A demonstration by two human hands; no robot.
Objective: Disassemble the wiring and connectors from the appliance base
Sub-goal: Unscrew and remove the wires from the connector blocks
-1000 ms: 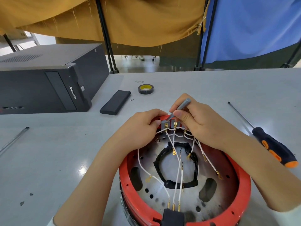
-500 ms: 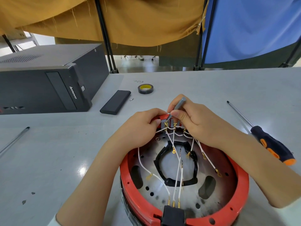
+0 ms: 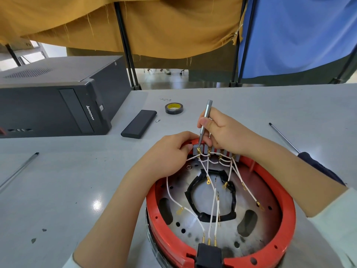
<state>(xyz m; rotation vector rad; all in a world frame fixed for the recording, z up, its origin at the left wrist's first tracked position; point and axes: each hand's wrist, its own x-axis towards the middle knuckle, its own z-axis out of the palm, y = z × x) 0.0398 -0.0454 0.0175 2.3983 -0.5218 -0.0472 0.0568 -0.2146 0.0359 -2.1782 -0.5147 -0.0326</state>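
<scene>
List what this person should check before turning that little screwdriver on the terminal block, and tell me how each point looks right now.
1. Small grey screwdriver gripped by the right hand: ok.
2. Tip set on the leftmost terminal of the grey terminal block: ok; seated in the screw head: cannot tell.
3. Left hand steadying the block's left end at the red base rim: ok.
4. White wires lying clear of the tip: ok.
5. Larger orange-and-black screwdriver within reach: ok, though partly behind the right forearm.
</scene>
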